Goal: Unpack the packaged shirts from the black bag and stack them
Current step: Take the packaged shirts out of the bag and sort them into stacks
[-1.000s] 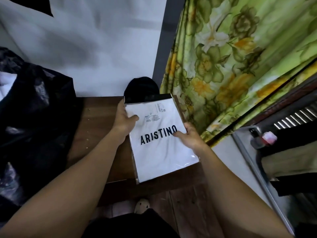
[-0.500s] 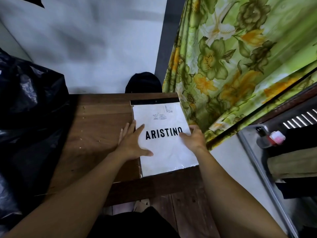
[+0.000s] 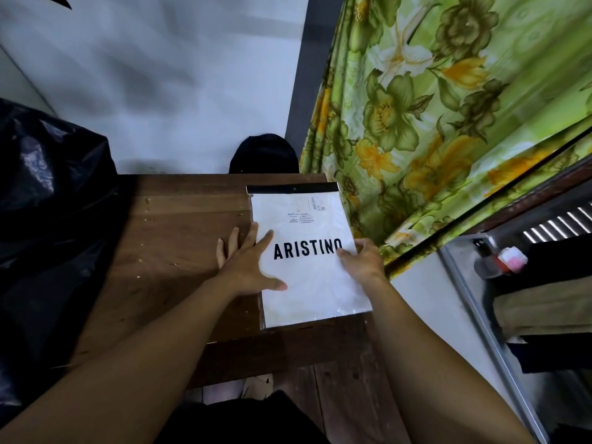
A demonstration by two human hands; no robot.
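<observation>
A white packaged shirt (image 3: 307,280) printed ARISTINO, with a black strip at its far end, lies flat on the right part of the brown wooden table (image 3: 179,238). My left hand (image 3: 248,264) lies flat with spread fingers across the package's left edge, partly on the table. My right hand (image 3: 363,262) holds the package's right edge, its fingers curled over it. The black bag (image 3: 54,213) bulges at the left edge of the table. Whether more packages lie under this one is hidden.
A green floral curtain (image 3: 432,123) hangs close at the right, next to the table's far right corner. A dark rounded object (image 3: 264,153) sits behind the table against the white wall. A metal rack (image 3: 499,331) with cloths stands at the right.
The package was held tilted above the table and now lies flat on it. My left hand let go of its edge and spread flat over it. My right hand kept its hold.
</observation>
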